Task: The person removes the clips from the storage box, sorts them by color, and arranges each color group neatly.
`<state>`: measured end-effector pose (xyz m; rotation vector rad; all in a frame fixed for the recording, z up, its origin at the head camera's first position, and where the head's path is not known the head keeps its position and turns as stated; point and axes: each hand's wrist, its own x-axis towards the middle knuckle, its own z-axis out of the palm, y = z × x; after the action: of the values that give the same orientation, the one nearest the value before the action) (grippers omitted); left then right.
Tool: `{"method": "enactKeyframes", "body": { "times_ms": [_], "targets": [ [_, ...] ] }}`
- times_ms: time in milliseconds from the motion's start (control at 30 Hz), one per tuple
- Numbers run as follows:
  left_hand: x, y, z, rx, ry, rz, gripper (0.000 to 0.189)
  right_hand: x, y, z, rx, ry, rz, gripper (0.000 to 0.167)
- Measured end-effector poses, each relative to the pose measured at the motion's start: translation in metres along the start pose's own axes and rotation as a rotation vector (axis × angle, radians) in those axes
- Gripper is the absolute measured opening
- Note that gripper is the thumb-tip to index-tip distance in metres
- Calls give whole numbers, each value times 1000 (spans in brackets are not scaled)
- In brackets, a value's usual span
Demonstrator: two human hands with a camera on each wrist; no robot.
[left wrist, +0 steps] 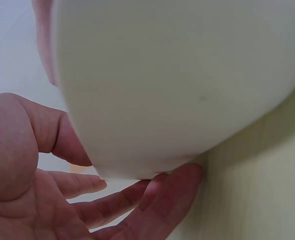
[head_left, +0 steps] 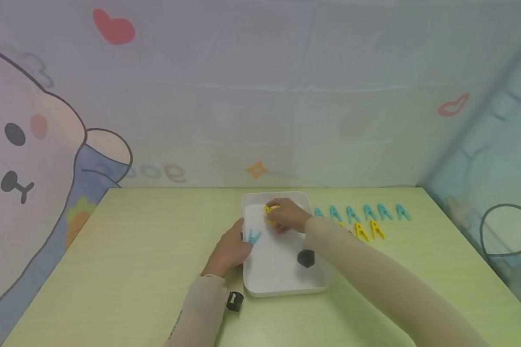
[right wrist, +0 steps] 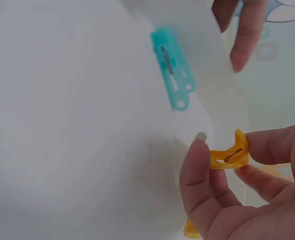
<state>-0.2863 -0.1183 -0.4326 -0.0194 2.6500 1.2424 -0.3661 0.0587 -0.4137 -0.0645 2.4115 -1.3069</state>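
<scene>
A white tray lies on the table, and my left hand grips its left side. In the left wrist view, the fingers reach the lower edge of the tray's outer wall. Over the tray's far part, my right hand pinches a yellow clothespin between thumb and fingers. Beneath that hand, another yellow piece shows, mostly hidden by the fingers. One light blue clothespin lies inside the tray by the left wall, near my left thumb.
To the right of the tray, several blue clothespins stand in a row on the table. Yellow clothespins lie in front of them, partly covered by my right sleeve. A printed cloth hangs behind the table.
</scene>
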Motion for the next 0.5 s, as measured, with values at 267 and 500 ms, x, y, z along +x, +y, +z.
{"method": "enactKeyframes", "body": {
  "times_ms": [267,500],
  "targets": [
    [1,0,1,-1,8,11,70,-7,4,-16,245,-32,-26,49],
    [0,-1,1,-32,2,36,66,-24,7,-45,385,-24,-77,54]
  ]
}}
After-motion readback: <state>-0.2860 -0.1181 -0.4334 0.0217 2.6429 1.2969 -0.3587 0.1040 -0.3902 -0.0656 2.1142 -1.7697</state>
